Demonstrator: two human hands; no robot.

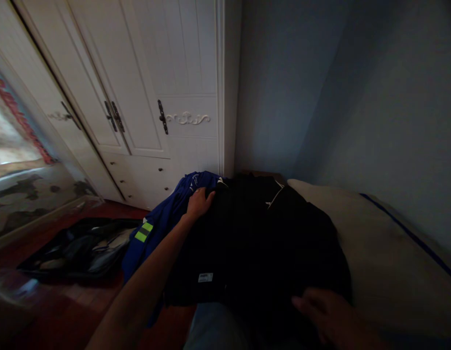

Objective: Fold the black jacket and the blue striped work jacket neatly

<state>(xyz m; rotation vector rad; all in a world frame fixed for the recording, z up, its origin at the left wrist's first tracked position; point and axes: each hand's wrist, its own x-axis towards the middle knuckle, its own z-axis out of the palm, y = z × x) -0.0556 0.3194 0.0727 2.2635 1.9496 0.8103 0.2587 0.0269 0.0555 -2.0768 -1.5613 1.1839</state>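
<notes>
A black garment (254, 233) with thin white piping and a small white label (205, 277) is spread out in front of me. My left hand (199, 203) rests on its far left part, thumb apart from the fingers, where it meets a blue garment (156, 221). The blue garment has a yellow-green and grey patch (144, 232) and lies partly beneath the black one. Low at the right, my right hand (322, 311) is over or on the black cloth. It is dark and blurred, so its grip cannot be made out.
A white wardrobe (189, 63) with dark handles stands behind. On the reddish floor (65, 301) at left lies an open black suitcase (83, 248) with things inside. To the right is a pale bed or cushion-like surface (378, 248) with a blue stripe, against a grey-blue wall (374, 97).
</notes>
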